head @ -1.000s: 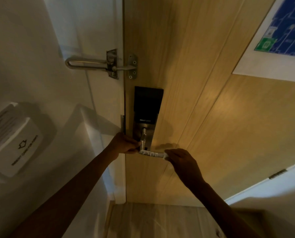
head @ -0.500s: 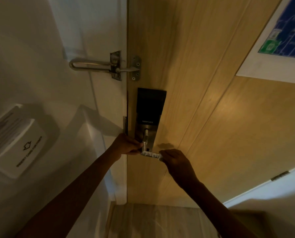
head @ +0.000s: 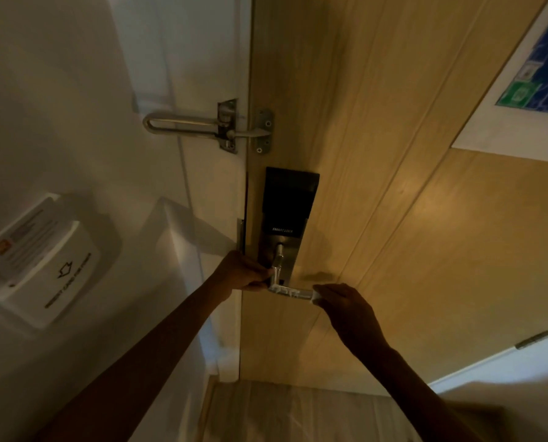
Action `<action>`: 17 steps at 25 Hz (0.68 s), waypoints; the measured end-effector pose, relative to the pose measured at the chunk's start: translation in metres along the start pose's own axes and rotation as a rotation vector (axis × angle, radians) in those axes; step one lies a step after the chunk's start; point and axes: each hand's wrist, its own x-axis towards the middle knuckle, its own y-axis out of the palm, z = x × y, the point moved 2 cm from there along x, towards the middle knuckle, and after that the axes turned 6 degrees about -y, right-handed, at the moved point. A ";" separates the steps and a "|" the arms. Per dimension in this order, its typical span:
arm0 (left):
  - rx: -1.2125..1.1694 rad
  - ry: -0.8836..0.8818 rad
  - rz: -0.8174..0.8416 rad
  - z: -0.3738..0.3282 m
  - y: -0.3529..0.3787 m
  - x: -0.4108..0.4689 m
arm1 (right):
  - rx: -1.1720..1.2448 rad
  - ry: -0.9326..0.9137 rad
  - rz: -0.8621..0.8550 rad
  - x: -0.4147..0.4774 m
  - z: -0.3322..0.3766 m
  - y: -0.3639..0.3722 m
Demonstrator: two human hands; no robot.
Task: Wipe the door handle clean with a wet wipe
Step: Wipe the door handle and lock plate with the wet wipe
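We have both hands on the door handle (head: 290, 292), a silver lever that sticks out toward 3 o'clock from the base of the smart lock (head: 287, 218) on the wooden door (head: 393, 218). Our left hand (head: 244, 272) is closed around the pivot end of the lever, at 9 o'clock from it, and seems to steady it. Our right hand (head: 346, 306) pinches the free tip, with a pale bit of what we take for the wet wipe (head: 314, 297) showing at the fingertips; the light is dim, so we cannot be sure how much of the wipe is folded inside the grip.

Compared with a second ago, our right hand has slid out along the lever and back: it was near the tip, came inward half a second ago, and now sits at the tip again, leaving the middle of the bar bare. We read that as a back-and-forth stroke, so the wiping is under way, not finished. The neck by the lock plate, under our left hand, probably remains to be done.

The swing latch (head: 208, 129) sits at 12 o'clock, well apart, and the card holder (head: 43, 269) on the wall at 9 o'clock.
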 end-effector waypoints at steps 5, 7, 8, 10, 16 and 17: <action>-0.008 -0.007 -0.006 -0.001 -0.001 -0.001 | 0.057 0.005 0.010 0.009 0.017 0.010; -0.016 -0.017 -0.002 -0.001 -0.001 -0.001 | 0.073 0.019 0.014 0.004 0.007 0.003; -0.019 -0.020 0.000 -0.001 -0.001 -0.001 | 0.074 0.037 0.029 0.001 0.002 0.001; -0.004 -0.014 -0.001 -0.001 0.000 -0.001 | 0.063 0.052 0.071 0.000 -0.004 -0.003; -0.011 0.000 -0.019 -0.002 0.001 -0.002 | 0.257 0.177 -0.046 0.030 0.007 -0.008; -0.015 0.000 -0.024 -0.003 0.001 -0.003 | 0.230 0.125 -0.038 0.034 0.018 -0.005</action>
